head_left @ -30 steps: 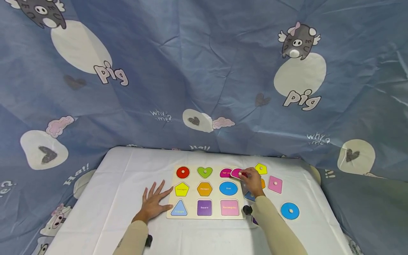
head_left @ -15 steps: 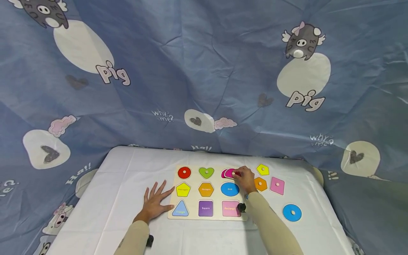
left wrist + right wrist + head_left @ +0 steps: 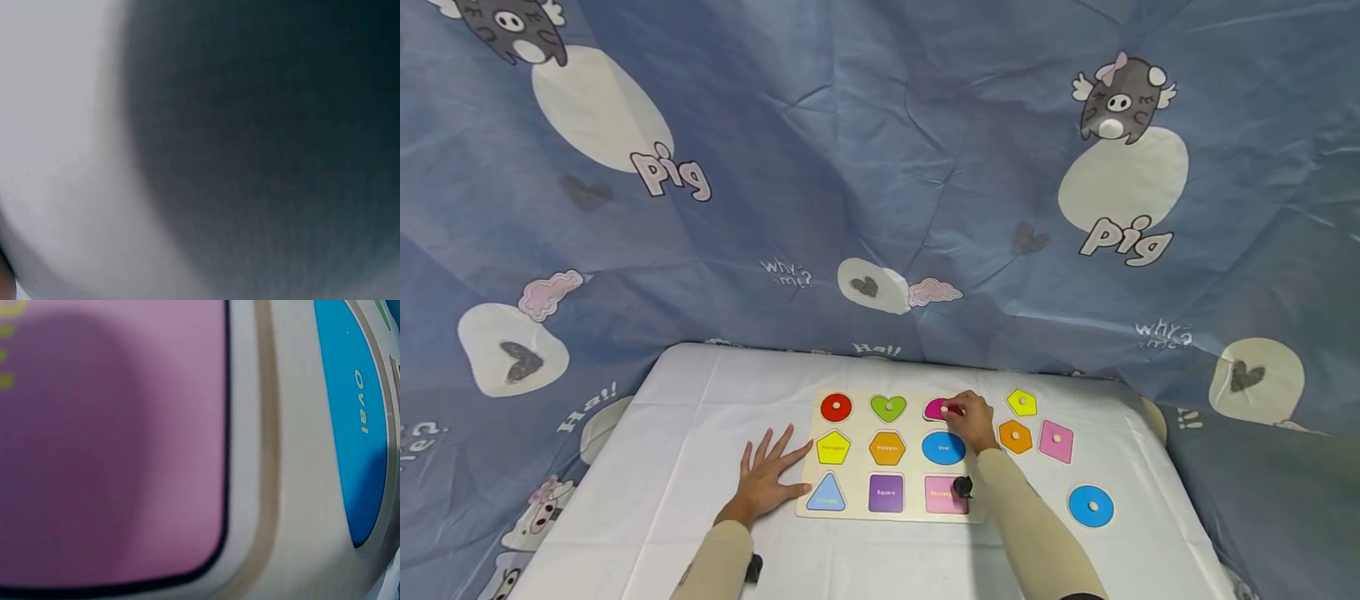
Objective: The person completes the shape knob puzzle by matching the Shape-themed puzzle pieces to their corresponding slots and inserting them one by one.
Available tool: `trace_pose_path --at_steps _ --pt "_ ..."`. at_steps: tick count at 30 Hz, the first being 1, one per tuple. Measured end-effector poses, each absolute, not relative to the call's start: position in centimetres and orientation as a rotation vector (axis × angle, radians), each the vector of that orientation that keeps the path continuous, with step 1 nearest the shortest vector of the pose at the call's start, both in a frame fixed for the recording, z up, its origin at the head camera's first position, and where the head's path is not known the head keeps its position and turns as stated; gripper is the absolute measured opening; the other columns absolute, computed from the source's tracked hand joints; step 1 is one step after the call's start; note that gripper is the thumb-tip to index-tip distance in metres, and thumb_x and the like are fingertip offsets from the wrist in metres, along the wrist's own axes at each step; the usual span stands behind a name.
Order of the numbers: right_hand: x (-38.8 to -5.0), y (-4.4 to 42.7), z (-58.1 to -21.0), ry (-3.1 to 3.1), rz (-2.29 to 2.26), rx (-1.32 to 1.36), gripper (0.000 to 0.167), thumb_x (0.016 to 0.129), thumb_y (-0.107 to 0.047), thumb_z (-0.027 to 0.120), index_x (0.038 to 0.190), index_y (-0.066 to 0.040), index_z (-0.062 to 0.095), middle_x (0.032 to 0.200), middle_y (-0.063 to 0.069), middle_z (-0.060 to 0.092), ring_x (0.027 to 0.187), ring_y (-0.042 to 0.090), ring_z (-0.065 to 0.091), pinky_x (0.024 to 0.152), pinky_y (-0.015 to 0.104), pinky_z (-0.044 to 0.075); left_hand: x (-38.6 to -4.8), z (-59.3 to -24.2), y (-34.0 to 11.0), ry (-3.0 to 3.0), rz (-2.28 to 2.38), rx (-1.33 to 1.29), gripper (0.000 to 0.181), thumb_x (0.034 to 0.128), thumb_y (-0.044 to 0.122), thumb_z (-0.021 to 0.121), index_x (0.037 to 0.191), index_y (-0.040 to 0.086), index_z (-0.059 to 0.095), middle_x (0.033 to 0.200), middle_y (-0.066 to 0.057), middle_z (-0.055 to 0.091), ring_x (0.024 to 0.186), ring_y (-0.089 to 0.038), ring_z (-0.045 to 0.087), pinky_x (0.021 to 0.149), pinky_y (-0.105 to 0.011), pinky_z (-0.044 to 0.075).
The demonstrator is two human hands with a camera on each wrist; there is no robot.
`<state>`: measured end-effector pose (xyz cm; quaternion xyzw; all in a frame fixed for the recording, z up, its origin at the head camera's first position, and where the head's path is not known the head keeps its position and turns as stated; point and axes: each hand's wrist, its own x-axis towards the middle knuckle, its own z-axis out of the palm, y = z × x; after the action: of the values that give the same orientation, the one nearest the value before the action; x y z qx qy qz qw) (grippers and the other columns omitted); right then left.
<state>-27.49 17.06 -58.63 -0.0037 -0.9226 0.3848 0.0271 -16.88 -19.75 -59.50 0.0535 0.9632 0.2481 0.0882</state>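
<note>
A pale wooden shape-puzzle board (image 3: 859, 473) lies on the table, with labelled coloured recesses. At its top right corner my right hand (image 3: 973, 423) pinches the knob of a magenta half-circle puzzle piece (image 3: 937, 408), which lies over the matching recess. Whether the piece is fully seated cannot be seen, as fingers cover part of it. My left hand (image 3: 763, 482) is spread flat beside the board, thumb and index finger at its left edge. The right wrist view shows the pink rectangle recess (image 3: 181, 487) and blue oval recess (image 3: 359, 444) close up. Only a dark blur fills most of the left wrist view.
A red circle (image 3: 836, 407) and a green heart (image 3: 888, 407) with knobs sit in the board. Right of it lie loose yellow pentagon (image 3: 1022, 403), orange hexagon (image 3: 1015, 437), pink rectangle (image 3: 1056, 442) and rounded blue (image 3: 1091, 507) pieces. Blue printed cloth (image 3: 880, 208) hangs behind the table.
My right hand has moved left with the magenta piece, bringing it from the recess's right side to over it. The orange hexagon has come into fuller view. My left hand stays in place.
</note>
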Motion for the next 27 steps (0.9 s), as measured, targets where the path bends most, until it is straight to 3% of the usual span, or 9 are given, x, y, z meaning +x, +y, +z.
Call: trace_pose_path --at_steps 12,27 --pt "-27.89 16.96 -58.93 -2.838 1.158 0.078 0.014 0.085 -0.008 0.073 0.098 -0.001 0.075 0.099 0.011 0.067 0.1 0.033 0.054 0.093 0.054 0.034 -16.93 -59.63 -19.76 2.874 0.748 0.16 0.073 0.0745 0.045 0.076 0.14 0.024 0.052 0.159 -0.012 0.022 0.146 -0.04 0.004 0.112 -0.06 -0.009" --pt "-27.92 17.27 -59.44 -2.82 1.267 0.045 0.012 0.086 -0.01 0.072 0.097 -0.004 0.075 0.103 0.011 0.068 0.106 0.034 0.055 0.101 0.057 0.031 -16.99 -59.59 -19.76 2.866 0.755 0.159 0.074 0.0744 0.045 0.076 0.141 0.023 0.051 0.159 -0.012 0.021 0.145 -0.04 0.003 0.112 -0.06 -0.01"
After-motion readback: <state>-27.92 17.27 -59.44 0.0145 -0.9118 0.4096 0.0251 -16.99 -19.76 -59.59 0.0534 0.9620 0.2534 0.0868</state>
